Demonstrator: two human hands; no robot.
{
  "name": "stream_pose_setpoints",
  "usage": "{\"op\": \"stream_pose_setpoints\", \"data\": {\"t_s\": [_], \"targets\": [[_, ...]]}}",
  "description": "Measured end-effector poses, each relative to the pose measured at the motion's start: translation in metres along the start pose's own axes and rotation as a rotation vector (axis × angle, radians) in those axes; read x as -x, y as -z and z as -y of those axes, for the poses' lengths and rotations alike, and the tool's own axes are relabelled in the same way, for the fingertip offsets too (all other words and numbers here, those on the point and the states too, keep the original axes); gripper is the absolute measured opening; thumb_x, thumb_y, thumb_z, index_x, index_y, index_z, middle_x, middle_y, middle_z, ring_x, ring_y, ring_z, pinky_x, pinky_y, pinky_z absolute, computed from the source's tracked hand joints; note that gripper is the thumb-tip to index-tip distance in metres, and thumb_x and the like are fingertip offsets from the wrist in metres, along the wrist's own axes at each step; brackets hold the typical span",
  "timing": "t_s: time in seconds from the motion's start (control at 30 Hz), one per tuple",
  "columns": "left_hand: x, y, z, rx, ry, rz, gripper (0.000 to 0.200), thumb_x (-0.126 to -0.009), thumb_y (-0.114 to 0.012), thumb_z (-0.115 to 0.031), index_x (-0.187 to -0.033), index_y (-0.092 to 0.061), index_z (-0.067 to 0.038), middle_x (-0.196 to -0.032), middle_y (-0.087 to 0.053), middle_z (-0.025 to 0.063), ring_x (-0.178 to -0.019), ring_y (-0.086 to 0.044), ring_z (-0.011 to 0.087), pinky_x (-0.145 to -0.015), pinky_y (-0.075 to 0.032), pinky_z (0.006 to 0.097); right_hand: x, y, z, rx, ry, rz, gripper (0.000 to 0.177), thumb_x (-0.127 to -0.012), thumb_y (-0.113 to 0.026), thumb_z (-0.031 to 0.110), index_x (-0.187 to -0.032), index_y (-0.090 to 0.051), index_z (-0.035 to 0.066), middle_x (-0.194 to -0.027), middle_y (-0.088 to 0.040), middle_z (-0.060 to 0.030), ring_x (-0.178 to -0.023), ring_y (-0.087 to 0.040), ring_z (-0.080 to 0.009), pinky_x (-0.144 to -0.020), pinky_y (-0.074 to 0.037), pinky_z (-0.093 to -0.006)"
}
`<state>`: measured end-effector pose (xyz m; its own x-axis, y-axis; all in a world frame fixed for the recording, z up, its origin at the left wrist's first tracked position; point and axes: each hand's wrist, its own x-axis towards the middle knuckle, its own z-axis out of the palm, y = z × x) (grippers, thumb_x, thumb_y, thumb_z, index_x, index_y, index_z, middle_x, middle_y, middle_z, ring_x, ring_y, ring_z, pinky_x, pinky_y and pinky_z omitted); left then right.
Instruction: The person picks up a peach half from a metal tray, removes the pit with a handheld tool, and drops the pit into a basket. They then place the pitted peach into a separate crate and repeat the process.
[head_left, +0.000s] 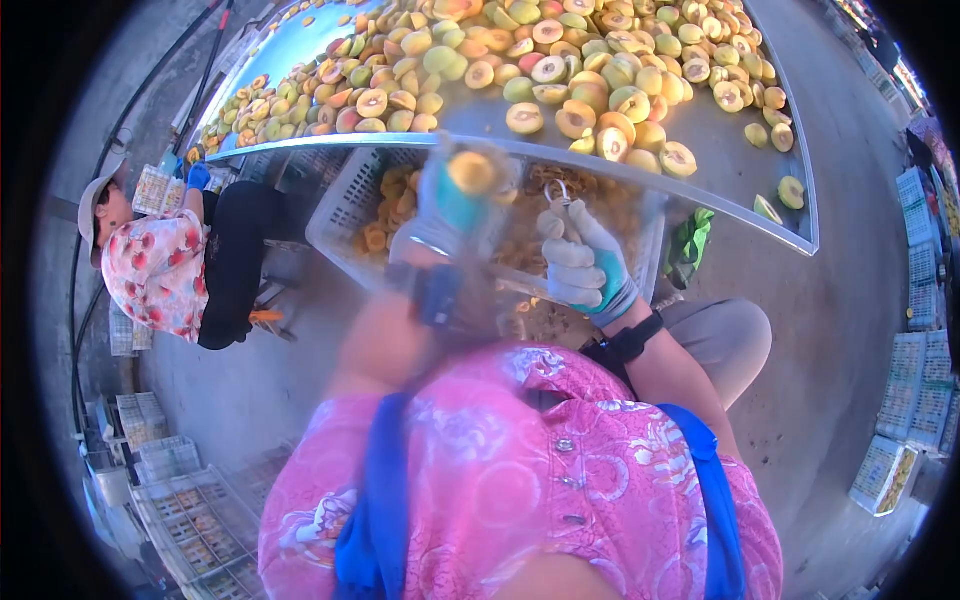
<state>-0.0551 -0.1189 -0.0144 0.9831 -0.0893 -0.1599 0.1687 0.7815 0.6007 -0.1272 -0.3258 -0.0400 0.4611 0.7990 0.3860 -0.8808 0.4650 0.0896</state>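
Observation:
My left hand (pixel 450 205), in a grey and teal glove, is blurred by motion. A yellow peach half (pixel 475 173) shows at its fingers, just below the table's metal edge. To its right, my right hand (pixel 585 260), in a matching glove, is closed around a small pitting tool (pixel 557 190) with a curved metal loop; the handle is mostly hidden by the fingers. Both hands are above plastic crates (pixel 350 190) under the table edge. Orange-yellow fruit pieces (pixel 398 200) lie in the left crate and smaller scraps (pixel 580 200) in the right one.
A metal table (pixel 480 115) carries a large heap of halved peaches (pixel 575 118). A co-worker (pixel 155 265) in a flowered shirt sits at the left. Stacked crates stand at lower left (pixel 190 520) and right (pixel 905 385). A green bag (pixel 690 245) hangs below the table.

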Motion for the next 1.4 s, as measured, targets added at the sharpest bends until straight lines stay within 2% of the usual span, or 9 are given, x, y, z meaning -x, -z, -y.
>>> {"op": "stream_pose_setpoints", "data": {"t_s": [0.03, 0.17, 0.4, 0.5, 0.57, 0.77, 0.83, 1.07, 1.4], "targets": [[-0.005, 0.011, -0.02, 0.02, -0.046, -0.032, 0.046, -0.098, -0.049, -0.046, -0.099, -0.064, -0.002, -0.087, -0.064, 0.0105, -0.08, -0.063, 0.022, -0.075, -0.054, 0.0345, 0.002, 0.004, 0.003, 0.003, 0.001, 0.004, 0.042, -0.103, -0.035, 0.044, -0.106, -0.052, 0.006, -0.062, -0.034, 0.0062, -0.037, -0.029, -0.004, -0.031, -0.024, -0.0218], [-0.028, 0.032, -0.069, -1.151, -0.535, -0.185, 0.041, -0.094, -0.056, -0.037, -0.11, -0.065, 0.0, -0.113, -0.063, 0.0125, -0.107, -0.059, 0.0201, -0.092, -0.047, 0.0305, 0.005, 0.009, 0.006, 0.034, 0.145, -0.069, 0.045, -0.104, -0.03, 0.044, -0.107, -0.051, 0.005, -0.066, -0.042, 0.0032, -0.039, -0.037, -0.0061, -0.033, -0.035, -0.0244], [-0.097, 0.0, -0.009, -1.896, -0.533, -0.065, 0.07, -0.085, -0.061, -0.05, -0.135, -0.048, -0.003, -0.124, -0.06, 0.0203, -0.119, -0.055, 0.033, -0.098, -0.043, 0.0401, -0.001, -0.003, 0.005, 0.257, 0.157, -0.286, 0.037, -0.102, -0.039, 0.044, -0.102, -0.055, 0.011, -0.063, -0.037, 0.0068, -0.041, -0.032, -0.0048, -0.034, -0.028, -0.0216], [-0.1, -0.03, 0.0, -2.023, -0.177, 0.026, 0.077, -0.081, -0.063, -0.05, -0.139, -0.041, -0.005, -0.124, -0.059, 0.023, -0.118, -0.055, 0.0377, -0.098, -0.044, 0.0418, -0.001, -0.018, 0.004, 0.459, 0.233, -0.474, 0.036, -0.101, -0.042, 0.045, -0.099, -0.056, 0.012, -0.061, -0.037, 0.0068, -0.04, -0.033, -0.0051, -0.034, -0.027, -0.0213], [-0.104, -0.028, 0.005, -2.101, -0.366, 0.073, 0.073, -0.079, -0.064, -0.045, -0.138, -0.043, -0.006, -0.124, -0.058, 0.024, -0.116, -0.056, 0.0389, -0.097, -0.045, 0.042, 0.003, -0.024, 0.014, 0.46, 0.284, -0.485, 0.035, -0.101, -0.043, 0.045, -0.099, -0.056, 0.012, -0.061, -0.038, 0.0068, -0.04, -0.033, -0.0053, -0.034, -0.028, -0.0213], [-0.085, -0.023, 0.006, -1.816, -0.584, 0.119, 0.055, -0.077, -0.068, -0.035, -0.119, -0.058, -0.001, -0.105, -0.062, 0.0161, -0.096, -0.062, 0.0348, -0.093, -0.047, 0.0388, 0.009, -0.032, 0.027, 0.591, 0.428, -0.509, 0.035, -0.1, -0.046, 0.046, -0.098, -0.056, 0.012, -0.063, -0.039, 0.0063, -0.043, -0.035, -0.0062, -0.037, -0.03, -0.0219], [-0.07, -0.03, 0.013, -0.873, -0.261, 0.121, 0.049, -0.08, -0.064, -0.031, -0.116, -0.057, 0.002, -0.101, -0.061, 0.0158, -0.094, -0.062, 0.0338, -0.088, -0.05, 0.04, 0.003, -0.034, 0.022, 0.717, 0.364, -0.741, 0.038, -0.097, -0.049, 0.049, -0.095, -0.056, 0.012, -0.065, -0.043, 0.0051, -0.044, -0.036, -0.0062, -0.038, -0.03, -0.0221], [-0.03, -0.028, 0.045, 0.218, 0.288, 0.328, 0.047, -0.098, -0.049, -0.039, -0.121, -0.054, 0.001, -0.115, -0.059, 0.022, -0.106, -0.058, 0.0373, -0.095, -0.048, 0.0482, -0.014, -0.037, 0.01, 1.2, 0.369, -0.982, 0.035, -0.101, -0.043, 0.04, -0.1, -0.05, 0.006, -0.062, -0.044, 0.001, -0.039, -0.037, -0.0077, -0.033, -0.031, -0.0223], [0.003, -0.054, 0.052, -0.02, 0.226, 0.153, 0.034, -0.099, -0.045, -0.028, -0.116, -0.053, 0.001, -0.096, -0.06, 0.0158, -0.085, -0.061, 0.0262, -0.079, -0.053, 0.0378, -0.016, -0.028, 0.009, 1.514, 0.407, -0.995, 0.032, -0.102, -0.043, 0.034, -0.104, -0.053, 0.004, -0.064, -0.047, 0.0004, -0.041, -0.04, -0.0089, -0.033, -0.033, -0.0227]]}}
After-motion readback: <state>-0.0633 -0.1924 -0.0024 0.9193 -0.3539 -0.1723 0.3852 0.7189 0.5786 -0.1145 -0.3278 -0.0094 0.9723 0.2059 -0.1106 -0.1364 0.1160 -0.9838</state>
